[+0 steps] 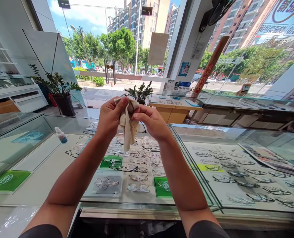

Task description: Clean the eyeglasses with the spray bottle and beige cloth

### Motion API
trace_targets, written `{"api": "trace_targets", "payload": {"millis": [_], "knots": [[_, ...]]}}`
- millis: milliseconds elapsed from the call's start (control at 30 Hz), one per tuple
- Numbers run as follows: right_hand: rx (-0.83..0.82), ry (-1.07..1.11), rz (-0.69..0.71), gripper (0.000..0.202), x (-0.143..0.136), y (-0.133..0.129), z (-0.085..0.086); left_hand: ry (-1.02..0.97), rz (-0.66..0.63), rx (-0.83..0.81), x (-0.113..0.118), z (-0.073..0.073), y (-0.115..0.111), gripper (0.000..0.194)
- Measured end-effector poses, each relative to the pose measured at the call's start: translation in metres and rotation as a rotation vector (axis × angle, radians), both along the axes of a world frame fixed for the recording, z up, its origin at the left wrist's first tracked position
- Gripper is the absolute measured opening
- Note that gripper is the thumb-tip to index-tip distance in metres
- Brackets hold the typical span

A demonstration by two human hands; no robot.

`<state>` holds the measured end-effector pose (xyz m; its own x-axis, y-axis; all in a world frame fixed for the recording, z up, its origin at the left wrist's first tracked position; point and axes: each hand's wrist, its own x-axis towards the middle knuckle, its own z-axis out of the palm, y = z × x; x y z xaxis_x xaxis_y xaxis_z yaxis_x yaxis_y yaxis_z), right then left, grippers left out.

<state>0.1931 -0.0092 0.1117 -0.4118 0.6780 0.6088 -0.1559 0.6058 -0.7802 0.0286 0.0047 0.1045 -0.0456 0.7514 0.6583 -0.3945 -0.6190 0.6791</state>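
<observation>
head view: the left hand (pixel 110 114) and the right hand (pixel 153 120) are raised over the glass counter (pixel 70 185), close together. the left fingers are closed on a pale cloth (pixel 128 127), bunched at the top, its lower end hanging free. the right fingers pinch a pair of glasses (pixel 142 127) at the cloth's right side; the cloth covers part of the frame, and a dark-rimmed curve shows below the right fingers. beneath the hands, rows of eyeglasses (pixel 138 178) lie in the counter, with a green case (pixel 162 186) just beside them, near the right forearm. a spray bottle (pixel 61 135) stands upright on the counter, to the left of the left forearm. beyond the counter, a potted plant (pixel 64 96) stands at left, before the window (pixel 92 19).
</observation>
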Motion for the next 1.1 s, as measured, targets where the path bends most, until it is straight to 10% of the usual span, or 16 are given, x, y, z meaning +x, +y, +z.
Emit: {"api": "trace_targets", "payload": {"millis": [333, 800, 1100], "knots": [[-0.007, 0.058, -0.088, 0.02, 0.004, -0.009, 0.004, 0.123, -0.263, -0.029, -0.012, 0.007, -0.006, 0.042], [-0.093, 0.016, -0.003, 0.023, -0.002, -0.013, 0.001, 0.024, 0.051, 0.096, 0.007, 0.0, -0.016, 0.043], [0.0, -0.028, -0.053, 0.023, -0.004, -0.011, -0.002, 0.062, -0.002, 0.034, 0.001, 0.003, -0.013, 0.048]]}}
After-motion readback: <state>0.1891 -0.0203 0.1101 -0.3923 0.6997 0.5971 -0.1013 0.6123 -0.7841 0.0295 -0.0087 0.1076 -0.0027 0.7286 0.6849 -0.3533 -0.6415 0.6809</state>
